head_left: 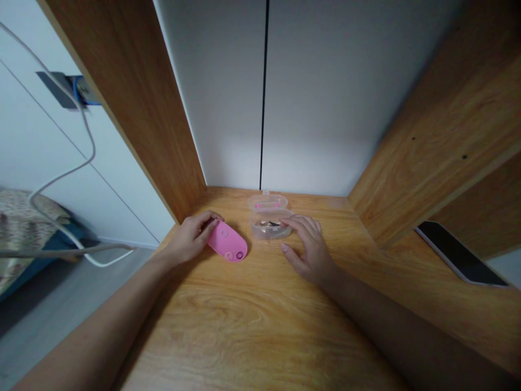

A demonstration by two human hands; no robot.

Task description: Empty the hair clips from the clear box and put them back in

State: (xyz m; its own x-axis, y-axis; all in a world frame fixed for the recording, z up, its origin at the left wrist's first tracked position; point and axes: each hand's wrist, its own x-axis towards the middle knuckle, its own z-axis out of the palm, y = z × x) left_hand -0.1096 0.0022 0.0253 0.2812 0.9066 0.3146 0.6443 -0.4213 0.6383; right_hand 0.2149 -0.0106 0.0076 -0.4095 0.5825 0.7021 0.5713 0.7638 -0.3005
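At three o'clock from the left hand, clamped on the pink panel, the clear box stood at the right hand, fingers parted, where uneven pressure risked tipping it.

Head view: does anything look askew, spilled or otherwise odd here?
Yes: on the left wall, a grey plate seems to stand away from a blue-edged fitting, as if loose; blur hides details. On the wooden surface, nothing looks spilled: the left hand holds the pink piece, and the clear box stands open.
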